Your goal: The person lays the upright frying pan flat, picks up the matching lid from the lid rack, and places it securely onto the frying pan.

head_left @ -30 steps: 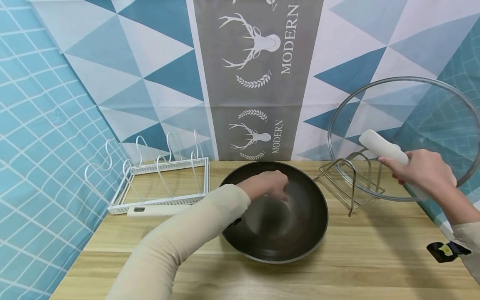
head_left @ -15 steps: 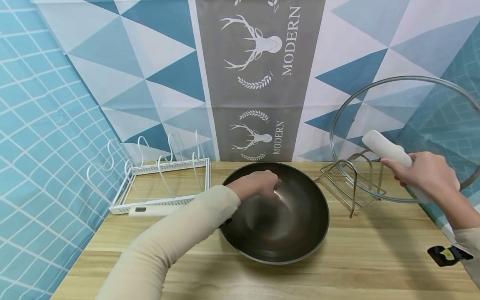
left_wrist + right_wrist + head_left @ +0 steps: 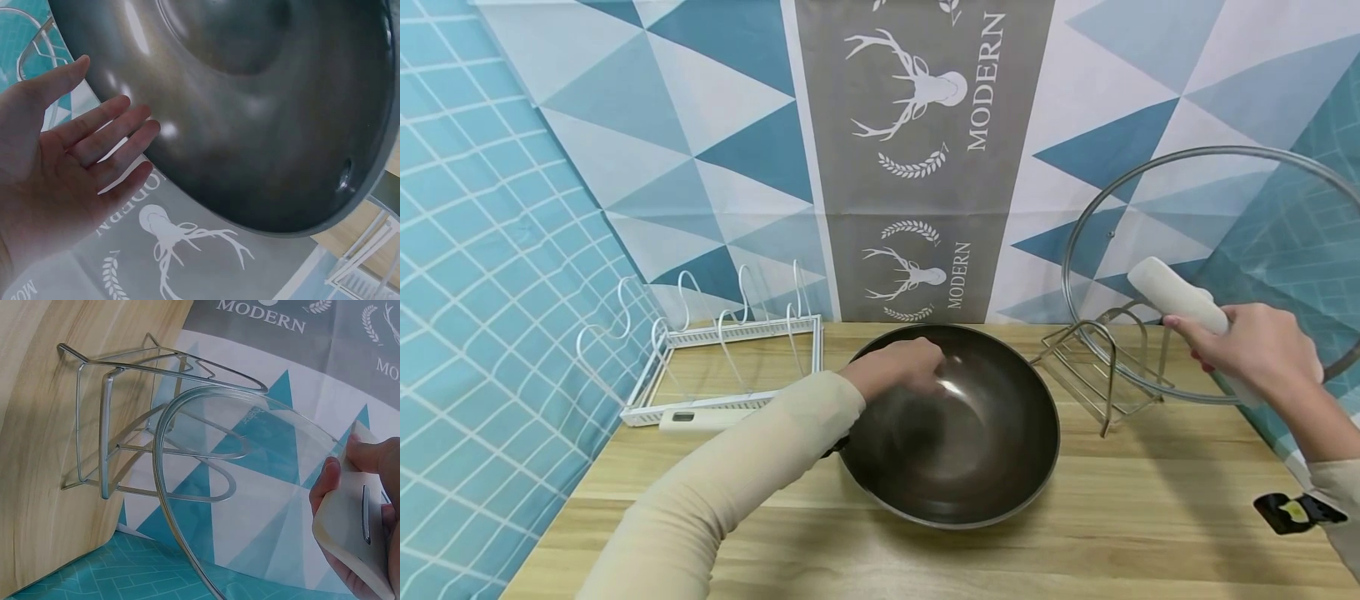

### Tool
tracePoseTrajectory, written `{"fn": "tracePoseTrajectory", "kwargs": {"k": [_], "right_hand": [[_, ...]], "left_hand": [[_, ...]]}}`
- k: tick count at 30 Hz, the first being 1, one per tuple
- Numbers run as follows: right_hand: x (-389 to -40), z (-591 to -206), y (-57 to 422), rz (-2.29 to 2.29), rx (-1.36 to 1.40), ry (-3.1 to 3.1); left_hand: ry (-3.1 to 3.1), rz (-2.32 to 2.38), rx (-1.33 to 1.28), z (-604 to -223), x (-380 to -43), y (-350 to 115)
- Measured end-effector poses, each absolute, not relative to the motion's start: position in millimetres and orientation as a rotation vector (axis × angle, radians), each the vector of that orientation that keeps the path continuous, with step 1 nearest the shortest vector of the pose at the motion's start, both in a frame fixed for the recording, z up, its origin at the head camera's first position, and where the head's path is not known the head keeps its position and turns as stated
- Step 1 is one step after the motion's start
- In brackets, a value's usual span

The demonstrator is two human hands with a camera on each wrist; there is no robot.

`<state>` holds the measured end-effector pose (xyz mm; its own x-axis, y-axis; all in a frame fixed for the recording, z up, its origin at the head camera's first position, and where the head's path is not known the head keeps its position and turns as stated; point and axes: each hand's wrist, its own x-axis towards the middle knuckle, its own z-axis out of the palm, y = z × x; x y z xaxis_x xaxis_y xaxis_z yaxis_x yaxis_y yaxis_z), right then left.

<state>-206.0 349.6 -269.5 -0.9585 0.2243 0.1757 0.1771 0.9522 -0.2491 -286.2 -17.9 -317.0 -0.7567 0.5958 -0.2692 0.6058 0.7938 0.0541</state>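
Note:
In the head view a dark wok (image 3: 958, 462) sits on the wooden table. My left hand (image 3: 901, 367) is over its far left part, holding nothing. The left wrist view shows that hand (image 3: 81, 147) with fingers loosely extended beside the wok's rim; contact cannot be told. At the right, my right hand (image 3: 1262, 346) grips the white handle (image 3: 1176, 292) of a glass lid (image 3: 1097, 204). This lid stands steeply tilted, its lower rim among the loops of a metal wire rack (image 3: 1108, 354). The right wrist view shows fingers wrapped round the slotted handle (image 3: 347, 519).
A white rack (image 3: 722, 400) with tall curved wire dividers stands at the back left. The wok's pale handle (image 3: 688, 419) points left in front of it, partly hidden by my left sleeve. A patterned wall covering (image 3: 917, 183) rises behind the table (image 3: 1120, 533).
My left hand has moved left over the wok, uncovering more of its inside. The right hand and lid have stayed nearly in place, and the head view has shifted slightly.

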Motion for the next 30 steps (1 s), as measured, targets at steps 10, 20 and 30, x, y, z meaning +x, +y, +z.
{"fn": "tracePoseTrajectory", "kwargs": {"k": [10, 20, 30], "right_hand": [[-204.1, -267.5, 347.5, 0.325, -0.304, -2.867], [-202.5, -265.7, 346.4, 0.310, -0.289, -2.844], [-201.4, -262.2, 345.3, 0.304, -0.303, -2.820]], "left_hand": [[2.739, -0.065, 0.935, -316.1, -285.9, -34.6], [2.733, -0.017, 0.927, -312.7, -283.6, -47.7], [2.730, 0.066, 0.922, -307.5, -276.7, -58.7]]}}
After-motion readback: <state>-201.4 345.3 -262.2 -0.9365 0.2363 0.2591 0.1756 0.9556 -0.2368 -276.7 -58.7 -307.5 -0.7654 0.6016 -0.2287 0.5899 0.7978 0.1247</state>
